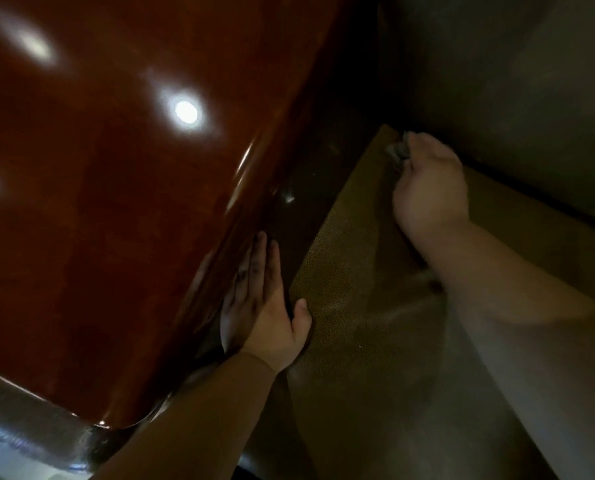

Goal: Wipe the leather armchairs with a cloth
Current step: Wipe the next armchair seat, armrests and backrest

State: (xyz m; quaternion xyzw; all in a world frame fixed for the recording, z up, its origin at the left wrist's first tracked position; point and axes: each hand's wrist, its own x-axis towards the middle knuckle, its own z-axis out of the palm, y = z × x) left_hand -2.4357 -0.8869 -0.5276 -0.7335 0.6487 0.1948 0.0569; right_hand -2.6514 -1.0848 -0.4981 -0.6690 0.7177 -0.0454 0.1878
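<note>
The left hand (264, 306) lies flat, fingers straight, against the glossy wooden armrest (116, 168). The right hand (427, 188) grips a grey cloth (398, 150), pressing it into the leather seat's (351, 289) far corner.

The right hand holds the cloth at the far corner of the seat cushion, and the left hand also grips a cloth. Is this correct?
Not quite. In the head view the left hand holds no cloth; it rests flat and open against the glossy wooden armrest. The right hand does hold the cloth at the seat cushion's far corner.
</note>
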